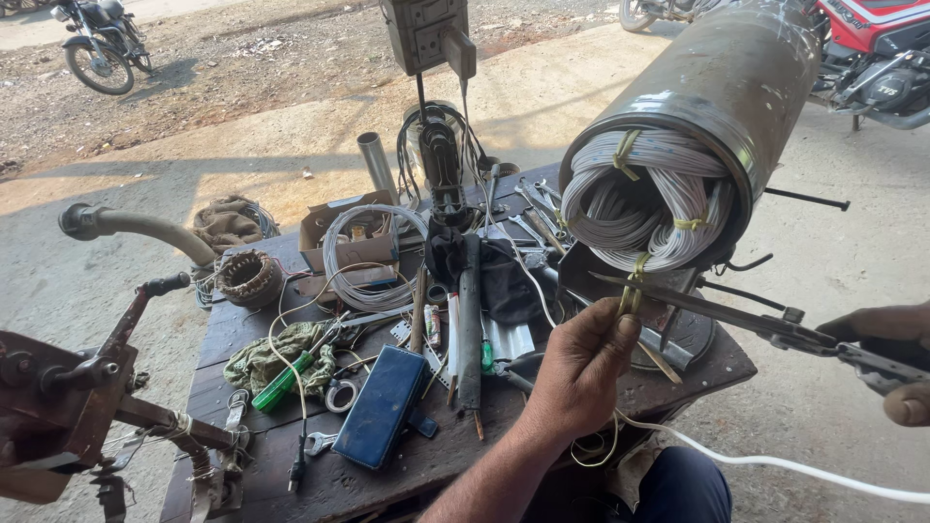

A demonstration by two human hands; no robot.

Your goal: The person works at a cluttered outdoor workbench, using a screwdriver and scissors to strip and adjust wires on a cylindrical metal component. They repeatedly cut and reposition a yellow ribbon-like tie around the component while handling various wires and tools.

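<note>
The left hand is pinched shut on a yellow tie that hangs from the bottom of the white winding, thumb and fingers closed narrowly around its lower end. The right hand, at the right edge of the view and partly cut off, is wrapped around the handles of long scissors; their blades reach leftward and meet the tie just above the left hand's fingertips. The blades look nearly closed, though whether they touch the tie or only cross it cannot be told. The winding is a thick bundle of white wire packed into the open end of a metal cylinder, which lies tilted above the right side of a dark wooden bench. More yellow ties bind the winding at its top and right side. A white cable trails from under the left hand toward the lower right. On the bench lie a blue case, a green screwdriver, a wire coil resting on a cardboard box, a small wound stator and scattered spanners. A motorcycle stands well apart at the upper left.
</note>
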